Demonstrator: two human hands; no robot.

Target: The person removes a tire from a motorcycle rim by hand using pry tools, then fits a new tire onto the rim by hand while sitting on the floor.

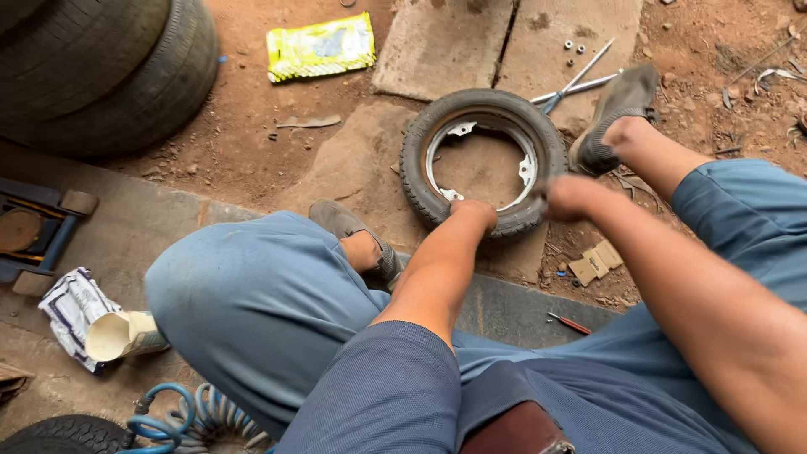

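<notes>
A small black tyre [415, 160] on a grey metal rim [527, 168] lies flat on the dirt between my feet. My left hand [473, 212] presses on the tyre's near edge with curled fingers. At the tyre's right edge my right hand [567, 196] is closed and blurred; whether it grips the tyre is unclear. My left shoe [349, 227] rests just left of the tyre, and my right shoe [618, 113] is raised at its far right.
Metal tyre levers [580, 82] and small nuts [574, 46] lie on a stone slab behind the tyre. Large tyres [101, 67] stand at top left. A yellow packet [319, 46], a blue jack [38, 231], a coiled blue air hose [181, 416], cardboard scraps [595, 262] and a red screwdriver [570, 323] lie around.
</notes>
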